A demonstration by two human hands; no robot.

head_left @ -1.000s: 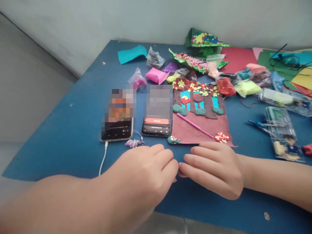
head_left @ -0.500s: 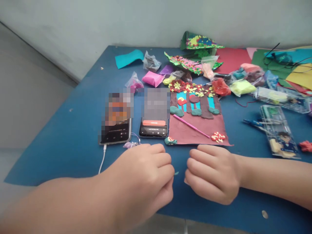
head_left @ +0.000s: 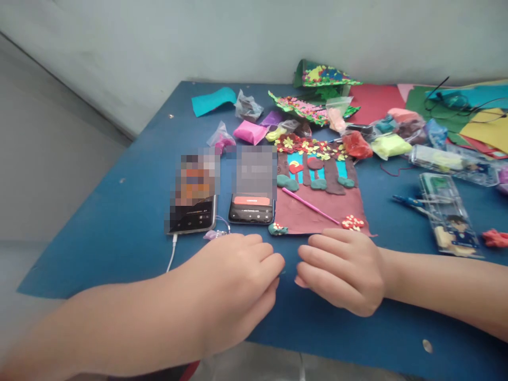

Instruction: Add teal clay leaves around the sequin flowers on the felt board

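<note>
My left hand (head_left: 242,286) is closed, back of the hand up, just in front of the phones. A tiny teal speck shows by its fingertips; whether the fingers hold it I cannot tell. Facing it across a small gap, my right hand (head_left: 343,270) is also closed, its fingers curled under and hiding anything inside. Right behind my hands lies a clay picture (head_left: 309,206) with brown trunks, blue gaps, yellow and red flowers and spotted mushrooms. Across it rests a thin pink stick (head_left: 311,206). Beside the picture are a phone (head_left: 252,214) and a second phone (head_left: 190,222) with a white cable.
Behind the picture lie bagged clay packs, including pink (head_left: 251,132), red (head_left: 357,145) and yellow-green (head_left: 391,146). A clear case (head_left: 450,211) and a blue-handled tool (head_left: 408,200) are to the right. Coloured sheets (head_left: 377,103) and glasses (head_left: 456,100) sit at the back right.
Both hands have risen slightly in view and drawn a little closer together, still closed. The view has shifted slightly; the things on the table stay in place.
</note>
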